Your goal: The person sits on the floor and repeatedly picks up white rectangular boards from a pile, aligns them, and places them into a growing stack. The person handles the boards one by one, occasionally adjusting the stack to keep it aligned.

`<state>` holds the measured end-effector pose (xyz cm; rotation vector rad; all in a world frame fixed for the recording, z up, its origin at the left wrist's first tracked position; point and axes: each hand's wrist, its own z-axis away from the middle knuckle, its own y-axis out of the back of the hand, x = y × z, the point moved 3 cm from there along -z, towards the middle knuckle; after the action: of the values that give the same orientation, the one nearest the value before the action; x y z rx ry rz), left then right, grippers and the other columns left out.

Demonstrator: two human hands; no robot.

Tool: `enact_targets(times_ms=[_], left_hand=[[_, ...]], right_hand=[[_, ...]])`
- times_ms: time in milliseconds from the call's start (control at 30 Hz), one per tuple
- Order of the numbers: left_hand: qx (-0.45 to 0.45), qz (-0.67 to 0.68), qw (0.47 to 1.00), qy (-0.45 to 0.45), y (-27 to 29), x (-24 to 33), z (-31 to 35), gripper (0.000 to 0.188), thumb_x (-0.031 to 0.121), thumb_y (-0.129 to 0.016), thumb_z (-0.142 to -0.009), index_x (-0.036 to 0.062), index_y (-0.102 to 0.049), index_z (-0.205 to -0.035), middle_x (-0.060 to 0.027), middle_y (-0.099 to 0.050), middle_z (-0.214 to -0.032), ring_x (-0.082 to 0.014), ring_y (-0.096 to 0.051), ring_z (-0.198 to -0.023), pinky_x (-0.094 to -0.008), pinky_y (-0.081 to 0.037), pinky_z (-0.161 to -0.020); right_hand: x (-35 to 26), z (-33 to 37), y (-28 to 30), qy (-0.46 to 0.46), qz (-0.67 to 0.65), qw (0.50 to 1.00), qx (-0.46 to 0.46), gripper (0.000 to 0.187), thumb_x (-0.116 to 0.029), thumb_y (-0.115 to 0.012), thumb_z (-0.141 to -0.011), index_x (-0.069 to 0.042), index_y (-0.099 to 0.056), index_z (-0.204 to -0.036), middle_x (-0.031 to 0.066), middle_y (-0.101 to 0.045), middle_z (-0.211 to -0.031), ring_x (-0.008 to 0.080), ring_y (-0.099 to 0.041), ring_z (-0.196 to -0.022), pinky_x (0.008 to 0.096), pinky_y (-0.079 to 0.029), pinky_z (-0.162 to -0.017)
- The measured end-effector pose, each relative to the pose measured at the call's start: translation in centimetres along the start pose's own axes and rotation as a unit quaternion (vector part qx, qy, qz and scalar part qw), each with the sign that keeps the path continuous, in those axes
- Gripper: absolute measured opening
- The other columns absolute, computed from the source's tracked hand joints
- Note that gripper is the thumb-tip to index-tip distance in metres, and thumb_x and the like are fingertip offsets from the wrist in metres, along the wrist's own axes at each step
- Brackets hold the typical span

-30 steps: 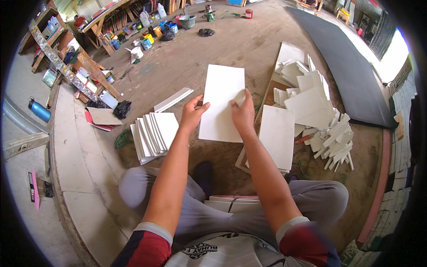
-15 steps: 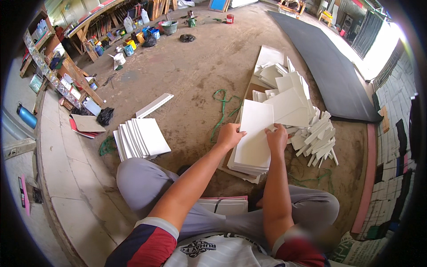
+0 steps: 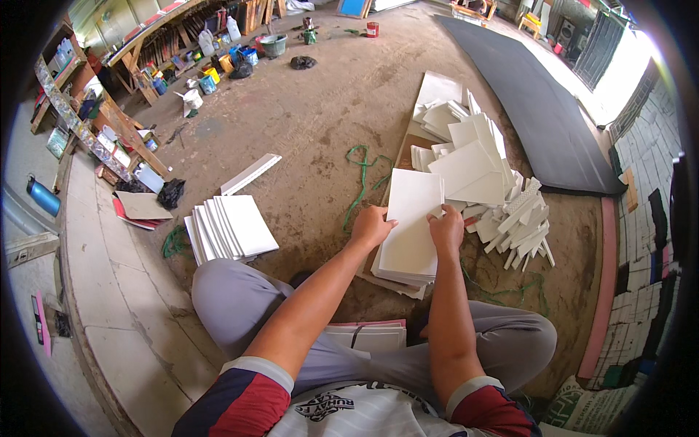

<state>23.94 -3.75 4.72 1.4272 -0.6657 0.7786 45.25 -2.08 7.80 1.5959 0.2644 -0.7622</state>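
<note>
1. A grey-green tub point(image 3: 273, 46), a blue pail point(image 3: 250, 56), a yellow pail point(image 3: 212, 75) and a light-blue can point(image 3: 208, 85) stand in a loose row at the upper left; their contents are too small to tell.
2. A white bucket point(image 3: 191, 100) sits nearer than that row, a red can point(image 3: 373, 30) well apart to its right, and a blue bottle point(image 3: 44, 195) at the far left.
3. The white sheet point(image 3: 411, 215) is on top of the right-hand stack point(image 3: 404, 279), in front of the person and a little right of the middle.
4. The left hand point(image 3: 373, 226) holds the sheet's left edge, thumb over its face; the right hand point(image 3: 445, 229) is closed on the opposite edge in a similar pinch.
5. A heap of white off-cuts point(image 3: 473, 164) crowds the stack's far right side, with a pile of narrow strips point(image 3: 528, 222) just beside the heap.
6. A fanned stack of white sheets point(image 3: 231, 227) lies near the left knee, one long strip point(image 3: 251, 175) beyond it.
7. Green twine point(image 3: 362, 178) trails over the ground beyond the left hand, and a banded bundle point(image 3: 364, 336) lies between the legs.
8. The floor point(image 3: 291, 131) is brown and stained; a long dark panel point(image 3: 535, 109) lies on it at right, a pale ledge point(image 3: 120, 306) borders the left, and a wooden bench point(image 3: 149, 33) stands at the upper left.
</note>
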Motion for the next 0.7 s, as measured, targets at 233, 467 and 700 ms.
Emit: enact_targets(times_ms=[233, 467, 700], left_hand=[[-0.01, 0.024, 1.0, 0.017, 0.3, -1.2, 0.2, 0.04, 0.03, -0.083, -0.082, 0.0082, -0.078, -0.115, -0.0146, -0.072, -0.079, -0.0289, -0.071, -0.072, -0.0415, -0.054, -0.069], [-0.039, 0.049, 0.997, 0.046, 0.6, -0.7, 0.7, 0.048, 0.034, -0.083, -0.084, 0.0044, -0.076, -0.121, -0.0175, -0.075, -0.086, -0.0285, -0.073, -0.078, -0.0403, -0.056, -0.073], [0.09, 0.071, 0.992, 0.049, 1.5, -4.8, -0.9, 0.059, 0.041, -0.077, -0.09, -0.0046, -0.07, -0.126, -0.0193, -0.077, -0.099, -0.0327, -0.075, -0.093, -0.0415, -0.057, -0.083]], right_hand=[[-1.2, 0.8, -0.2, -0.013, 0.043, 0.999, 0.009, 0.054, -0.026, -0.084, -0.082, -0.012, -0.068, -0.132, 0.0166, -0.068, -0.128, 0.0353, -0.064, -0.121, 0.0481, -0.054, -0.098], [-0.7, 0.5, -0.4, -0.011, 0.05, 0.999, 0.001, 0.054, -0.029, -0.077, -0.084, -0.01, -0.066, -0.132, 0.0197, -0.065, -0.128, 0.0396, -0.062, -0.122, 0.0513, -0.053, -0.1], [-5.8, 2.2, -2.1, 0.164, -0.033, 0.98, 0.108, 0.046, -0.025, -0.072, -0.092, -0.005, -0.064, -0.132, 0.0194, -0.066, -0.12, 0.0399, -0.06, -0.118, 0.049, -0.05, -0.099]])
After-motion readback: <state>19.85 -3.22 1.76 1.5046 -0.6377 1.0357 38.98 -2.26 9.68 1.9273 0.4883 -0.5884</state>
